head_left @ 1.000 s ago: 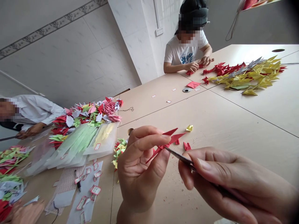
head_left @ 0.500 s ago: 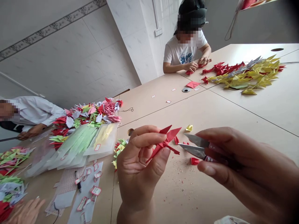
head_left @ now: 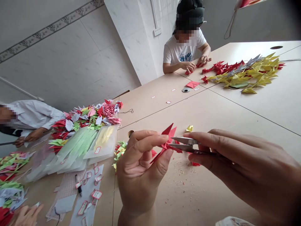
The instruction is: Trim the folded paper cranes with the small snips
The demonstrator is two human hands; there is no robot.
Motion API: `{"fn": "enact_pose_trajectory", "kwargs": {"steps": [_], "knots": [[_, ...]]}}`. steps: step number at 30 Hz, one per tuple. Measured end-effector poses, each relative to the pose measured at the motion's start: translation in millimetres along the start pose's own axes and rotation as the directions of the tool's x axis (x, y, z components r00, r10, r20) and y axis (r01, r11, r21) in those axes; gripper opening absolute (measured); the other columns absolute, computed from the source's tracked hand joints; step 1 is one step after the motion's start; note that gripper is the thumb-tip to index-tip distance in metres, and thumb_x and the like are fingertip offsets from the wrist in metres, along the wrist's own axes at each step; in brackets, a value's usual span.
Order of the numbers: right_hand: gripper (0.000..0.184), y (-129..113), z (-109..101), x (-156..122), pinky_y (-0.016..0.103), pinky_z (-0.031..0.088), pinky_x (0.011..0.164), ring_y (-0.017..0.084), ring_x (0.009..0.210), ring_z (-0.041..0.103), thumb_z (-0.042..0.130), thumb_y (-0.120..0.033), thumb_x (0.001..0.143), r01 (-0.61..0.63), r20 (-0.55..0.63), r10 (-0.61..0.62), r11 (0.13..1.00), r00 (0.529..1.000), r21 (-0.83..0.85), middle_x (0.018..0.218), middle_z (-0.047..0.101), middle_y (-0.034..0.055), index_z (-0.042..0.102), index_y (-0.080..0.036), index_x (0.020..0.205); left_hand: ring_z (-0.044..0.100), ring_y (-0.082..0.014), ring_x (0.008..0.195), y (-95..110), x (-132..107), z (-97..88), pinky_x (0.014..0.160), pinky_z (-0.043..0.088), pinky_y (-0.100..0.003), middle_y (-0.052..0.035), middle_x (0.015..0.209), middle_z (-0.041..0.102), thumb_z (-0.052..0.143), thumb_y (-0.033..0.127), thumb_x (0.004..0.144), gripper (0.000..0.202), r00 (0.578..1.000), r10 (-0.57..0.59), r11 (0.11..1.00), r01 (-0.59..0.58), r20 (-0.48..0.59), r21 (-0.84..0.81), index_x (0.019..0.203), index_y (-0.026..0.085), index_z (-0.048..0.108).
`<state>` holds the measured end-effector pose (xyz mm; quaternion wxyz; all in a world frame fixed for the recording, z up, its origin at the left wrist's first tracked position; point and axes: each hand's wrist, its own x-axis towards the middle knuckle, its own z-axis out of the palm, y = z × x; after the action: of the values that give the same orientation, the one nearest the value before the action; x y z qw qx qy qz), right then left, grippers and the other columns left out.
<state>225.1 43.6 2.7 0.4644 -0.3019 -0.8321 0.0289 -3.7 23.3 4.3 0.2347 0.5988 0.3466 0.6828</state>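
Between the thumb and fingers of my left hand (head_left: 143,160) is a red folded paper crane (head_left: 168,135), its pointed tips sticking up and out. My right hand (head_left: 235,166) is closed around small metal thread snips (head_left: 188,143). The two blades point left and lie against the crane's body, slightly apart. Behind the snips are a small yellow folded paper piece (head_left: 189,128) and a red paper piece (head_left: 195,164), partly covered by my right hand. Tiny paper scraps (head_left: 183,182) are scattered on the table below.
Left of my hands lie clear bags of paper strips (head_left: 77,147), a heap of coloured cranes (head_left: 89,116), labels (head_left: 96,194) and a pen (head_left: 78,185). Yellow and red cranes (head_left: 254,73) lie at the far right. One person (head_left: 185,50) sits opposite, another (head_left: 35,116) at left.
My right hand has moved left, bringing the snips from beside the crane to its body. The blades have drawn closer together. My left hand keeps its hold on the crane.
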Motion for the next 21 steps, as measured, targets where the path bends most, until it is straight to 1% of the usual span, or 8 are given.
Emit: {"fn": "enact_pose_trajectory", "kwargs": {"steps": [3,4,8,11,15,17,19,21], "knots": [[0.023,1.9,0.5,-0.2,0.026,0.063,0.075,0.012,0.08,0.089,0.047,-0.033,0.144,0.017,-0.024,-0.018,1.0,1.0,-0.026,0.107,0.095,0.001,0.069,-0.027,0.147,0.091,-0.0128,0.105,-0.2,0.0,0.4,0.093,0.078,-0.012,0.0021,0.111,0.093,0.107,-0.004,0.094,0.057,0.999,0.047,0.997,-0.048,0.014,0.054,0.127,0.043,0.106],[0.023,2.4,0.5,-0.8,0.026,0.063,0.077,0.012,0.082,0.09,0.048,-0.032,0.144,0.02,-0.03,-0.02,0.999,0.999,-0.027,0.109,0.095,0.0016,0.07,-0.026,0.149,0.091,-0.0125,0.105,-0.1,0.0,0.4,0.093,0.078,-0.012,0.0025,0.111,0.094,0.107,-0.004,0.094,0.058,0.998,0.062,0.996,-0.063,0.019,0.063,0.128,0.043,0.105],[0.021,3.6,-1.2,-3.6,0.029,0.055,0.063,0.012,0.071,0.079,0.055,-0.032,0.142,0.005,-0.018,-0.005,1.0,1.0,0.013,0.104,0.088,0.001,0.074,-0.025,0.147,0.091,-0.01,0.106,0.6,0.1,0.4,0.096,0.076,-0.009,0.0039,0.112,0.094,0.107,-0.006,0.093,0.061,0.996,0.075,0.995,-0.077,0.038,0.056,0.13,0.042,0.105],[0.019,4.3,-1.4,-5.0,0.026,0.056,0.066,0.01,0.074,0.077,0.06,-0.028,0.14,-0.001,-0.029,0.001,1.0,1.0,0.026,0.111,0.089,0.0024,0.076,-0.023,0.15,0.092,-0.0098,0.106,1.4,0.5,1.3,0.096,0.075,-0.007,0.0038,0.112,0.094,0.11,-0.005,0.091,0.059,0.998,0.043,0.999,-0.044,0.04,0.026,0.128,0.041,0.105],[0.02,6.4,-0.6,-4.3,0.025,0.059,0.071,0.011,0.08,0.08,0.066,-0.024,0.138,0.018,-0.057,-0.017,0.999,0.998,0.03,0.114,0.089,0.0036,0.076,-0.021,0.154,0.092,-0.0118,0.101,0.4,1.8,3.2,0.091,0.078,-0.011,0.0031,0.107,0.092,0.116,0.004,0.089,0.051,1.0,-0.005,1.0,0.006,0.016,-0.03,0.124,0.041,0.106],[0.021,7.2,-1.2,-2.7,0.027,0.059,0.072,0.013,0.081,0.081,0.065,-0.025,0.138,0.021,-0.059,-0.019,0.999,0.998,0.026,0.114,0.09,0.0044,0.076,-0.02,0.154,0.092,-0.0127,0.099,-0.6,2.8,3.7,0.09,0.079,-0.013,0.0026,0.106,0.091,0.117,0.008,0.09,0.047,1.0,-0.021,0.998,0.022,0.01,-0.059,0.121,0.04,0.106],[0.021,7.3,-2.2,-0.5,0.029,0.058,0.069,0.014,0.077,0.081,0.061,-0.027,0.139,0.025,-0.049,-0.024,1.0,0.999,0.019,0.109,0.09,0.004,0.076,-0.021,0.153,0.092,-0.0134,0.098,-1.2,3.9,3.7,0.089,0.079,-0.013,0.002,0.106,0.09,0.119,0.01,0.089,0.043,1.0,-0.016,0.997,0.017,0.015,-0.081,0.119,0.039,0.106],[0.02,6.7,-3.3,1.5,0.03,0.058,0.066,0.015,0.074,0.08,0.06,-0.027,0.14,0.036,-0.011,-0.035,0.999,0.999,0.032,0.105,0.09,0.0032,0.075,-0.022,0.151,0.091,-0.0127,0.097,-1.2,4.6,3.9,0.088,0.078,-0.013,0.002,0.105,0.089,0.12,0.01,0.087,0.043,1.0,-0.011,0.996,0.013,0.022,-0.089,0.117,0.037,0.105]]}}
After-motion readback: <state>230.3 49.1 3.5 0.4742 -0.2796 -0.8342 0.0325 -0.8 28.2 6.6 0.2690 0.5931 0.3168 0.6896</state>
